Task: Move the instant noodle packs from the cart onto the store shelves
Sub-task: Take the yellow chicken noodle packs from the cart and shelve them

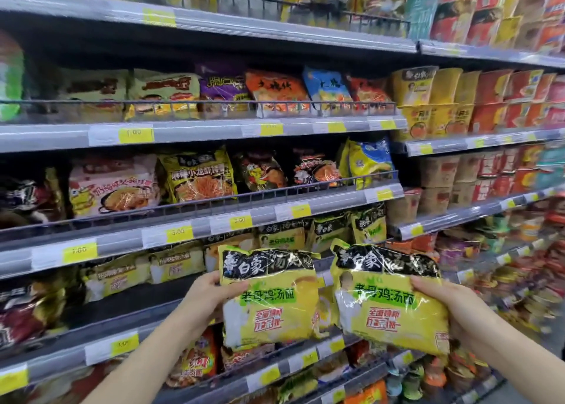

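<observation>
Two yellow instant noodle multipacks with black tops are held up in front of the shelves. My left hand point(204, 293) grips the left pack point(270, 308) by its left edge. My right hand point(449, 308) grips the right pack point(394, 308) by its right edge. Both packs hang upright, side by side, just in front of a shelf row point(171, 315) that holds matching yellow packs point(281, 235) at its back. The cart is out of view.
Store shelving fills the view with several tiers of bagged noodles and yellow price tags point(136, 135). Wire rails point(214, 107) front the upper tiers. Cup and bowl noodles point(489, 103) fill the bay to the right. A dark gap lies on the shelf left of my left hand.
</observation>
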Motion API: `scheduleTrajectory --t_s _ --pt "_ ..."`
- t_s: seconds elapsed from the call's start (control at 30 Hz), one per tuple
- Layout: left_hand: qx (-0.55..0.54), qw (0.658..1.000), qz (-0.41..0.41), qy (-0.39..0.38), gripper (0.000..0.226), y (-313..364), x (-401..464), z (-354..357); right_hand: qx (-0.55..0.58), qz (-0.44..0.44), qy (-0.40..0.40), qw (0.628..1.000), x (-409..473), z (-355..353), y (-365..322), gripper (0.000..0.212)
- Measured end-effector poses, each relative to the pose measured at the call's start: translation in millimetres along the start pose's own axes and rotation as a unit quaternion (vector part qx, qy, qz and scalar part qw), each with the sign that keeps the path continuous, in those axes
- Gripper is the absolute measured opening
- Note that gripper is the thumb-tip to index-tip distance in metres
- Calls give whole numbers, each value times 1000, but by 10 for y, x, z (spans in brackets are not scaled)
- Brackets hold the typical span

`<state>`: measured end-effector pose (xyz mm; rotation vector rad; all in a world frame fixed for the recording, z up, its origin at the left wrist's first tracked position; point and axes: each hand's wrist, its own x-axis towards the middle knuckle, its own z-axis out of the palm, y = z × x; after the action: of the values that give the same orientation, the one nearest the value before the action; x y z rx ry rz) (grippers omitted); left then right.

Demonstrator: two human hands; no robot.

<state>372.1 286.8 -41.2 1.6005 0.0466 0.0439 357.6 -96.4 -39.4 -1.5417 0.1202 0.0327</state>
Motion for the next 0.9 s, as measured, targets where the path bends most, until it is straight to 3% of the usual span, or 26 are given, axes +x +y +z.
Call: scheduleTrajectory --t_s 0.07,0.17,0.27,0.47,0.6,0.73,0.9 --pt "-4 1000 7 14 82 -9 161 -22 12 6 -14 1000 251 60 11 37" --pt "11 1000 13 16 90 -9 402 -40 18 25 -27 999 602 140 22 45" --pt "8 1000 3 13 47 -7 607 -15 34 33 -27 999 915 197 8 42" --pt "-13 1000 -9 16 15 -94 835 55 25 34 -41 998 1312 286 21 44" --pt "-10 1000 -18 21 13 -192 924 -2 -7 39 -42 998 1479 322 41 49" --pt "1 1000 -11 13 67 -275 1002 -116 -35 35 -56 997 1627 350 47 52" --pt "-2 999 6 32 46 -336 1140 -169 -34 27 -72 996 1807 463 89 54"
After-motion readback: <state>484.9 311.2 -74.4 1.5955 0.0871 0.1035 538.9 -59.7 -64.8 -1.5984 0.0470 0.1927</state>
